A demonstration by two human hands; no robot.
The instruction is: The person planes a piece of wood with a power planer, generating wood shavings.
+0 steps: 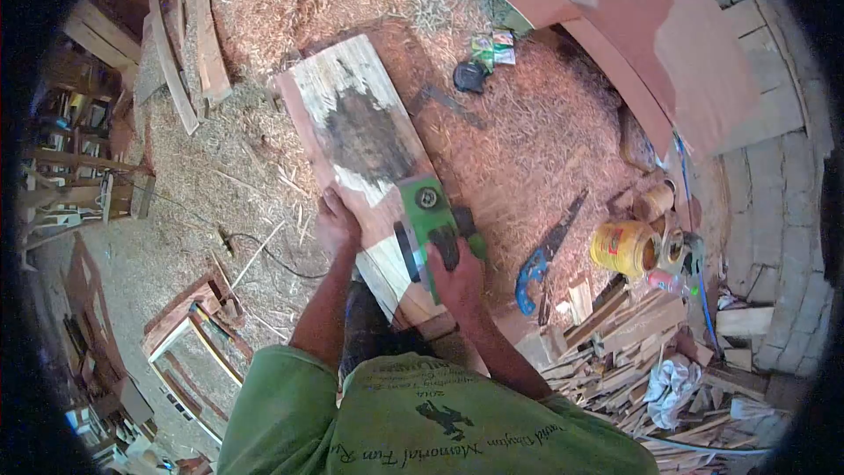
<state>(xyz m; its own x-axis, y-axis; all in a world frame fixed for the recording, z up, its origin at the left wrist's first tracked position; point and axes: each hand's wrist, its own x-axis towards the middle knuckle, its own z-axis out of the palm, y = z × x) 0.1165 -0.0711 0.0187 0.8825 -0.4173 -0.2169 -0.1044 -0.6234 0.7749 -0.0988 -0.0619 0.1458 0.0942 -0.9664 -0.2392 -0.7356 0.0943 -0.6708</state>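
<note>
A wide wooden board (396, 114) lies in front of me, with a dark rough patch in its upper half and pale wood around it. My left hand (338, 224) grips the board's left edge, fingers partly hidden. On the board's right side rests a green electric hand planer (425, 222) with a round dark knob near its front. Its black rear handle is in my right hand (459, 278), fingers wrapped around it. The near end of the board reaches my lap.
Right of the board lie a blue-handled handsaw (533, 278), a yellow tub (618, 245) and scrap wood (629, 334). A black tape measure (469, 76) and a metal square (454, 106) lie beyond. Planks (204, 35) are upper left; a power cord (272, 253) crosses the shavings.
</note>
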